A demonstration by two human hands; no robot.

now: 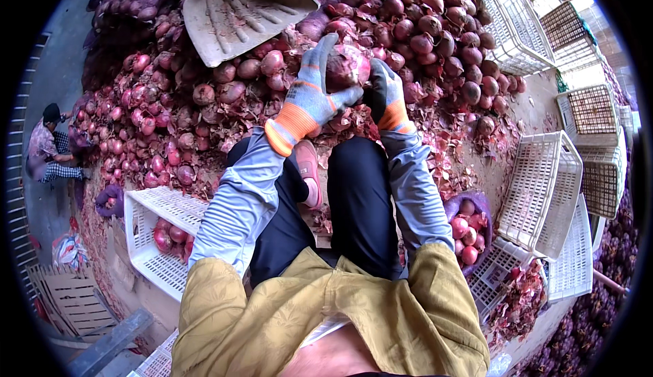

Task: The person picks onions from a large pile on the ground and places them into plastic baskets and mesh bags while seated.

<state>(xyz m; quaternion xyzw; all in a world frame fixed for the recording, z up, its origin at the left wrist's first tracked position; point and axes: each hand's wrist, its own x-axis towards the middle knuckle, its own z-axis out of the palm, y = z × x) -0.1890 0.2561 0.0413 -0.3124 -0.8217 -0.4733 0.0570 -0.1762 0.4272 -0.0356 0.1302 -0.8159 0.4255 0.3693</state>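
Note:
A large red onion [348,65] is held up over the heap, in front of my knees. My left hand [311,91], in a grey glove with an orange cuff, grips it from the left, index finger up along its side and thumb beneath. Against the onion's right side is my right hand [388,92], gloved alike, its fingers curled in; part of them is hidden. Behind and around both hands spreads a big heap of red onions [425,43] mixed with loose dry skins [435,142].
A pale scoop [245,13] lies on the heap. A white crate [160,241] with onions stands at left; a purple mesh bag [469,231] of onions sits at right beside a crate of skins [517,302]. Several crates [534,186] line the right. A person [51,142] sits far left.

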